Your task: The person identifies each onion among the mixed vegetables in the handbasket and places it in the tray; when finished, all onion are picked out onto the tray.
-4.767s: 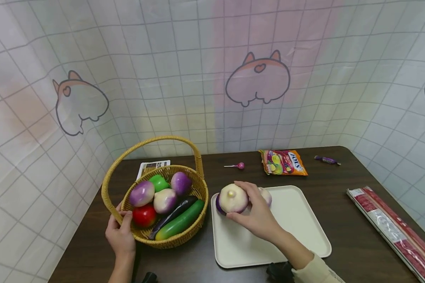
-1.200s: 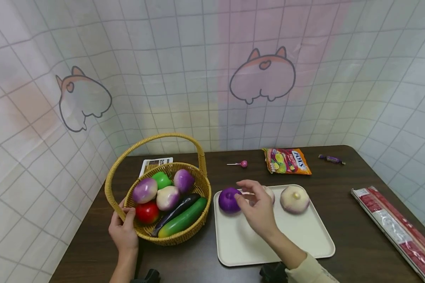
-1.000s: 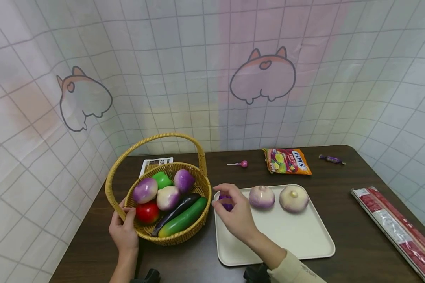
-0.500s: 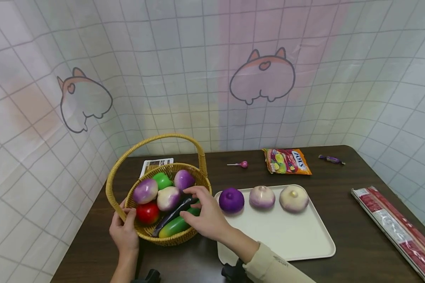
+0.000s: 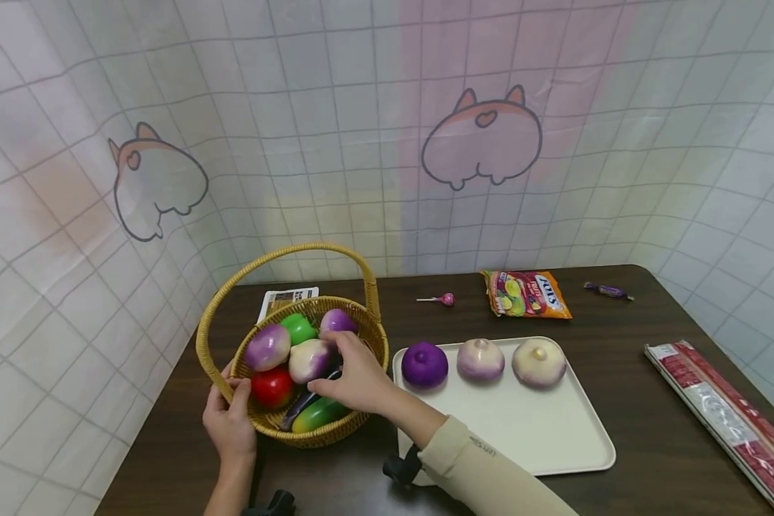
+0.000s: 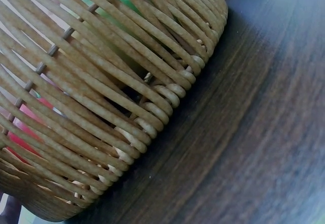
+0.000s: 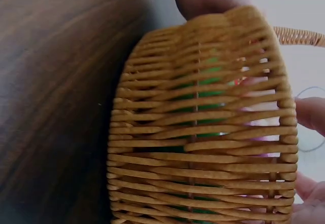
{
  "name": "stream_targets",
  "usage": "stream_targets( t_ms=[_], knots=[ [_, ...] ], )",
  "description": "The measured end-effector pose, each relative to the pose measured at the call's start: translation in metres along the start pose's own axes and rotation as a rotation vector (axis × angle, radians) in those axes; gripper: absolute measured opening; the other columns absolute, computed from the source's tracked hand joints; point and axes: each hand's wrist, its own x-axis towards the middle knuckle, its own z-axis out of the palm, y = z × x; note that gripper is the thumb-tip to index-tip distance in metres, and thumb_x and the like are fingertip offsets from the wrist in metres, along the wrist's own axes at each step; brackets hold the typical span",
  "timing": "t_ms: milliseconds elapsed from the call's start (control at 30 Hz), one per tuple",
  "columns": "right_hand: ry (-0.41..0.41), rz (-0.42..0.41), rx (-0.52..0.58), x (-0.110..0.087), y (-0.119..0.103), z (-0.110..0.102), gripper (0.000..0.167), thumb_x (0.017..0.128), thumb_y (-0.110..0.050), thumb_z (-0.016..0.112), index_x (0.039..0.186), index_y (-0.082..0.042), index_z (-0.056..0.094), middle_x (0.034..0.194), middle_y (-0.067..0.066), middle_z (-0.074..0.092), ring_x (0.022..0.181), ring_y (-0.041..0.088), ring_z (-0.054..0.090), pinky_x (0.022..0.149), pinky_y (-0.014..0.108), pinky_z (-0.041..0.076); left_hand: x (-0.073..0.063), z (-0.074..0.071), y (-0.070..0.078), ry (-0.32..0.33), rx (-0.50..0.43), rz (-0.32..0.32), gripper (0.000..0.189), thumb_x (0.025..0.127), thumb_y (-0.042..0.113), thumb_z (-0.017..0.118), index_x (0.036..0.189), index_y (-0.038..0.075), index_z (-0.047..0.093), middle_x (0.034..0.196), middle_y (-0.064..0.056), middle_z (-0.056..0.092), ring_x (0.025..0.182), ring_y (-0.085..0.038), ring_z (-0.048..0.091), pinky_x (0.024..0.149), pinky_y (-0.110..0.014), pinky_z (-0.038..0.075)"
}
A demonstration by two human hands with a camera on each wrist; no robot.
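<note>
Left hand (image 5: 231,421) grips basket (image 5: 317,436); right hand (image 5: 357,375), grip unclear, flanks glossy white-purple onion (image 5: 307,361).

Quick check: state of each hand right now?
Left hand: closed, holding the basket.
Right hand: fingers around the white-and-purple onion; whether gripping it cannot be told.

A pale sheet (image 5: 309,172) with a thin grey grid ripples behind the counter (image 5: 613,322) and along both sides. One outlined cartoon animal (image 5: 482,147) is printed right of centre, another (image 5: 161,183) at the left. A pink tint (image 5: 503,43) colours part of the back. The counter has dark brown wood grain and a rounded far right corner. Soft light leaves a faint sheen on it.
</note>
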Motion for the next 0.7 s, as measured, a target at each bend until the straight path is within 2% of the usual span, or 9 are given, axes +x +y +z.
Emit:
stream_targets(
  t_ms=[133, 433, 567, 700],
  knots=[
    [-0.027, 0.038, -0.02, 0.01, 0.002, 0.001, 0.074, 0.08, -0.033, 0.079, 0.141, -0.01, 0.045, 0.139, 0.005, 0.052, 0.123, 0.02, 0.052, 0.101, 0.037, 0.043, 0.0, 0.001, 0.0, 0.005, -0.014, 0.005, 0.018, 0.092, -0.001, 0.061, 0.092, -0.017, 0.053, 0.128, -0.023, 0.059, 0.116, -0.02, 0.055, 0.092, -0.014, 0.043],
    [-0.064, 0.083, 0.007, 0.019, 0.004, 0.0, 0.077, 0.078, -0.035, 0.081, 0.143, -0.013, 0.046, 0.138, 0.005, 0.054, 0.114, 0.018, 0.056, 0.095, 0.034, 0.047, 0.0, 0.003, 0.0, 0.011, -0.001, 0.0, 0.016, 0.091, -0.002, 0.061, 0.091, -0.017, 0.054, 0.126, -0.019, 0.061, 0.119, -0.024, 0.053, 0.091, -0.014, 0.042],
    [-0.066, 0.087, 0.001, 0.022, 0.003, 0.003, 0.078, 0.077, -0.039, 0.081, 0.143, -0.014, 0.047, 0.138, 0.006, 0.055, 0.119, 0.02, 0.055, 0.098, 0.037, 0.045, 0.001, 0.002, -0.001, 0.009, -0.011, 0.0, 0.017, 0.091, -0.002, 0.061, 0.092, -0.018, 0.054, 0.126, -0.019, 0.061, 0.119, -0.023, 0.053, 0.091, -0.013, 0.042],
    [-0.104, 0.061, -0.053, 0.026, 0.003, 0.008, 0.079, 0.078, -0.036, 0.08, 0.144, -0.013, 0.045, 0.141, 0.006, 0.053, 0.122, 0.021, 0.053, 0.101, 0.038, 0.044, 0.0, 0.001, 0.0, 0.013, -0.012, -0.001, 0.017, 0.091, -0.002, 0.061, 0.092, -0.017, 0.053, 0.126, -0.019, 0.061, 0.116, -0.019, 0.054, 0.09, -0.013, 0.043]
  ],
)
